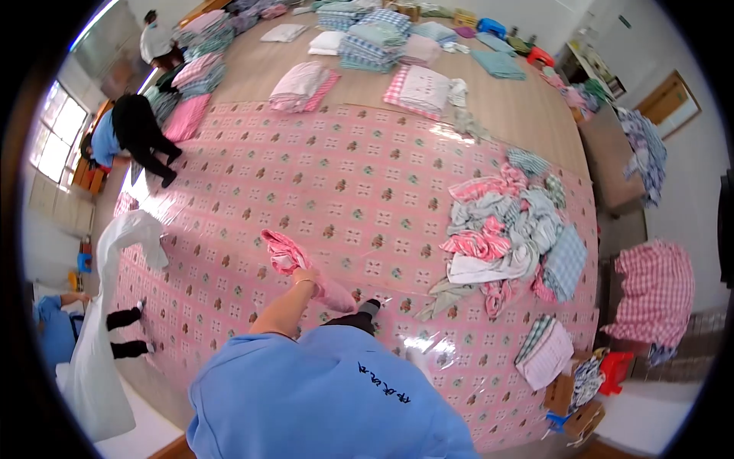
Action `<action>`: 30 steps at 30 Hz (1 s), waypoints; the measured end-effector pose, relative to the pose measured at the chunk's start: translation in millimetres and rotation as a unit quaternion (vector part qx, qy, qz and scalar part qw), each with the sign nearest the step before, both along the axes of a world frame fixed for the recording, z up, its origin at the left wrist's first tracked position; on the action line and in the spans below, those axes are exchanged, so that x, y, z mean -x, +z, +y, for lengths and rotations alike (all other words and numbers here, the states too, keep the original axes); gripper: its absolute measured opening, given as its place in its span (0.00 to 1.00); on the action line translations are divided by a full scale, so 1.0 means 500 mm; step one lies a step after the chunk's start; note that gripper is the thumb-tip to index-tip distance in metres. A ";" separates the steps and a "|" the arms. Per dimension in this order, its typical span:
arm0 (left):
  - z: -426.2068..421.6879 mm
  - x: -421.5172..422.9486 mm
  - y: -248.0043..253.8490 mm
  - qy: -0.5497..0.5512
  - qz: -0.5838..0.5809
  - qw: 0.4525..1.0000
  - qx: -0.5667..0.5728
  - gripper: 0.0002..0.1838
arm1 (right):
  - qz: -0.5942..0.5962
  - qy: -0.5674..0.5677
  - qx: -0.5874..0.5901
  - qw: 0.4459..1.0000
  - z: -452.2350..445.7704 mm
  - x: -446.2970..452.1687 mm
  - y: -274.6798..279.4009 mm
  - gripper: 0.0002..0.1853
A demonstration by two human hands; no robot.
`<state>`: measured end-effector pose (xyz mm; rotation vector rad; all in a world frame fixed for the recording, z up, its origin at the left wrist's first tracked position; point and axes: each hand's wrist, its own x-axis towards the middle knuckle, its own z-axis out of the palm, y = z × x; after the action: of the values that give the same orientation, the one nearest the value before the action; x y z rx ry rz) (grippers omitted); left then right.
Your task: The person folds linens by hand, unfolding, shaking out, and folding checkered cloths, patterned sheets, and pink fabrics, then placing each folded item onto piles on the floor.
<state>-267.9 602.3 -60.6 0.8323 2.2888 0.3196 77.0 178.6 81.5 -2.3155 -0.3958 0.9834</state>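
My left hand (307, 275) reaches forward and is closed around a bunched pink cloth (284, 251). One end of the cloth sticks out beyond my fingers, while the rest (334, 294) hangs back toward my legs. Below it is a floor covering (306, 164) with a pink pattern. My right hand does not show. To the right lies a loose heap of pink, white, grey and green cloths (508, 229), apart from my hand.
Folded stacks (375, 42) of cloth stand at the back. A folded bundle (544, 352) and a cardboard box (560, 390) are at lower right. One person (134, 130) bends at left; another (57, 325) is beside a long white sheet (107, 321). A third person (157, 42) stands farther back.
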 end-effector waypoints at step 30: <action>0.171 -0.232 0.146 0.506 -0.162 0.825 -0.195 0.32 | 0.437 -0.164 -0.152 0.871 1.061 -0.628 -0.071 0.16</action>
<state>-151.8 687.7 12.4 -0.3596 2.1475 1.3145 390.9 709.2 45.9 -1.3849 0.2045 1.5157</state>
